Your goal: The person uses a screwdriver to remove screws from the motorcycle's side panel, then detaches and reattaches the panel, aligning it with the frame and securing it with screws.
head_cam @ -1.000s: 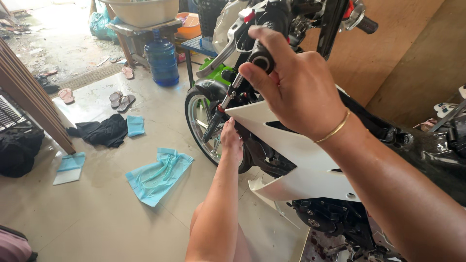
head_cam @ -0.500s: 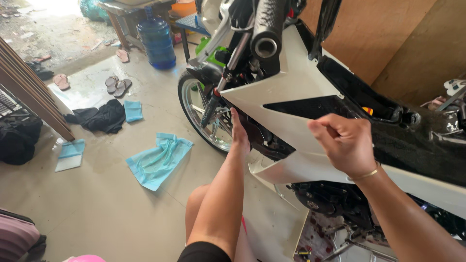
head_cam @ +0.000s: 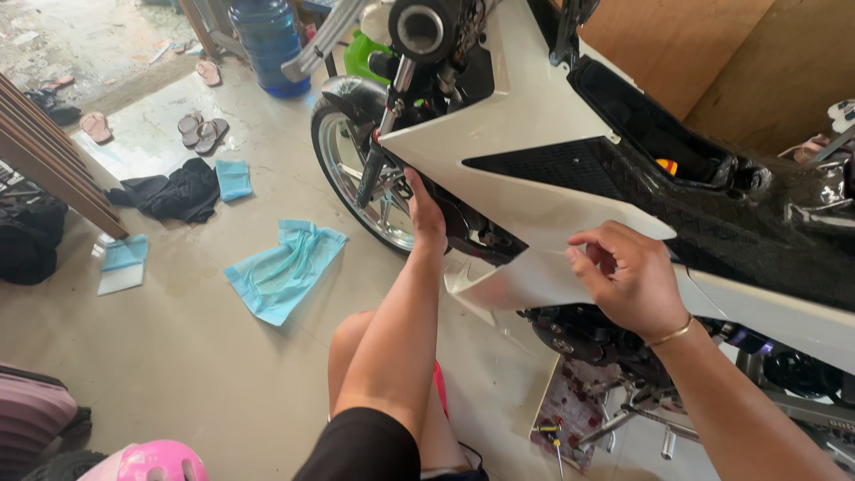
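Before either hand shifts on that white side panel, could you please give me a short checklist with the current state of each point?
1. Left hand on the front lower edge of the white fairing panel: ok, it reaches up under the edge.
2. Right hand on the panel's lower rear tip: ok, fingers curled at the edge.
3. Panel seated against the motorcycle body: cannot tell, the joints are hidden.
4. Front wheel resting on the floor: ok.
5. Screwdriver within reach: ok, it lies on the patterned sheet below the engine.
6. Fasteners fitted: cannot tell, none visible.
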